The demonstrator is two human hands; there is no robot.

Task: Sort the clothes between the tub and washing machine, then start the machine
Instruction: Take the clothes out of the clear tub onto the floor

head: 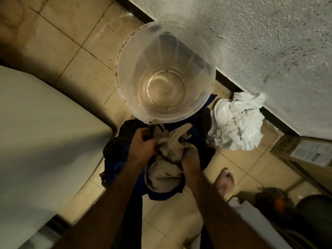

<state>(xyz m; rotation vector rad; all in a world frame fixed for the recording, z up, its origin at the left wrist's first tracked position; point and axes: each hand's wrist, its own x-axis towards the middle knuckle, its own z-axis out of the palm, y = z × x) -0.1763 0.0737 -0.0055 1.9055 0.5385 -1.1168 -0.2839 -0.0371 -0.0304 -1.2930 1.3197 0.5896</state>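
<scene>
Clothes lie heaped on the tiled floor point(71, 51) in the middle of our head view. The heap is a dark blue and black pile point(115, 159), and over it is a beige garment point(167, 169) that we hold in both hands. Our left hand point(142, 146) grips the beige cloth at its ten o'clock side, fingers curled into the folds. Our right hand point(190, 160) clutches it at about three o'clock, fingertips buried in the fabric.

The clear plastic tub point(125, 51) stands upright at twelve o'clock from the pile. Its near rim is just beside the dark clothes, and its round bottom shows through the open top. A crumpled white bundle point(235, 123) lies on the floor at two o'clock from the pile, close to the foot of the rough plastered wall point(251, 42).

The washing machine point(45, 141) fills the nine o'clock side with its pale, blurred body close beside the dark pile. A cardboard box point(305, 151) sits at three o'clock near the frame edge. Our bare foot point(224, 180) rests on the tiles at four o'clock from the pile.
</scene>
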